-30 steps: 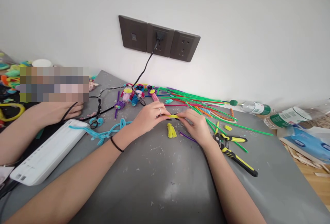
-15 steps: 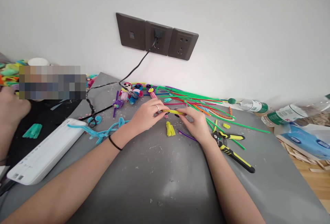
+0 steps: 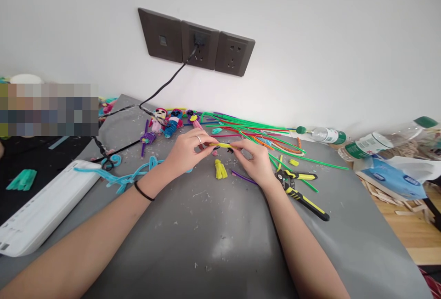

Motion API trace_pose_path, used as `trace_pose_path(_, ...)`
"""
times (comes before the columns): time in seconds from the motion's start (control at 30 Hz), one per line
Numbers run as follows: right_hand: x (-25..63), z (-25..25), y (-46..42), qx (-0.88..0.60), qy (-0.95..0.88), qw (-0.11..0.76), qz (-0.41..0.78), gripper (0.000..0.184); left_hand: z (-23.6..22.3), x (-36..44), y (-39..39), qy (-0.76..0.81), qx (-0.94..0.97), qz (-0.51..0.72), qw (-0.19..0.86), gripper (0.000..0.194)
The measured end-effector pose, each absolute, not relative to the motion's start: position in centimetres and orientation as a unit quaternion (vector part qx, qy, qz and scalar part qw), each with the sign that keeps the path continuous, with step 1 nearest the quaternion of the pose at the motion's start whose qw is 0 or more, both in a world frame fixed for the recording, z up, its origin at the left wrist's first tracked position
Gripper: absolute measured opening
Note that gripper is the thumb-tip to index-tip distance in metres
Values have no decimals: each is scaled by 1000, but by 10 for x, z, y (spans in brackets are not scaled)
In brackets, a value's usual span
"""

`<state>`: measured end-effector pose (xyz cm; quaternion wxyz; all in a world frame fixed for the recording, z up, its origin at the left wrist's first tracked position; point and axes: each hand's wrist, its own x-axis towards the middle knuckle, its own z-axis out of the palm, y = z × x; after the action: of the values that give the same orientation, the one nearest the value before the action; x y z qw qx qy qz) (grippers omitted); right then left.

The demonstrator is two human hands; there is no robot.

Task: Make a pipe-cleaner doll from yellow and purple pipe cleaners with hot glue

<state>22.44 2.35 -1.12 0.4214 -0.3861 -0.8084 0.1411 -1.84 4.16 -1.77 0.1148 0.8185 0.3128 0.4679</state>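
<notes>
Between my two hands is a short yellow pipe cleaner (image 3: 223,145), held level above the grey mat. My left hand (image 3: 189,152) pinches its left end, and my right hand (image 3: 253,159) pinches the right end. Just below them a small yellow pipe-cleaner bundle (image 3: 220,169) stands on the mat. A purple pipe cleaner (image 3: 243,177) lies by my right hand, partly hidden behind it. Wire strippers (image 3: 299,191) with yellow and black handles rest right of my right wrist. Blue pipe cleaners (image 3: 127,176) lie beside my left forearm.
Small pipe-cleaner dolls (image 3: 174,122) stand near the wall, with green pipe cleaners (image 3: 248,124) to their right. Plastic bottles (image 3: 368,146) and a blue tissue pack (image 3: 392,177) are at the right. A white power strip (image 3: 51,207) lies left, its cable crossing the mat.
The whole view has shifted, so things appear farther left. Both hands still pinch the yellow pipe cleaner. Another person's hand at the left edge has mostly left view.
</notes>
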Motion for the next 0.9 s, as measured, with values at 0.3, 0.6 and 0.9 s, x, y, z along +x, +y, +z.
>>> trace_pose_path(0.3,223,-12,23,-393,-789,438,175,17,-16,-17,42,295,817,489,82,10)
trace_pose_path(0.6,223,-9,22,-401,-785,448,153,7,-15,-18,43,296,813,497,58,11)
trace_pose_path(0.9,222,-9,21,-360,-809,448,127,8,-20,-16,44,271,822,498,51,10)
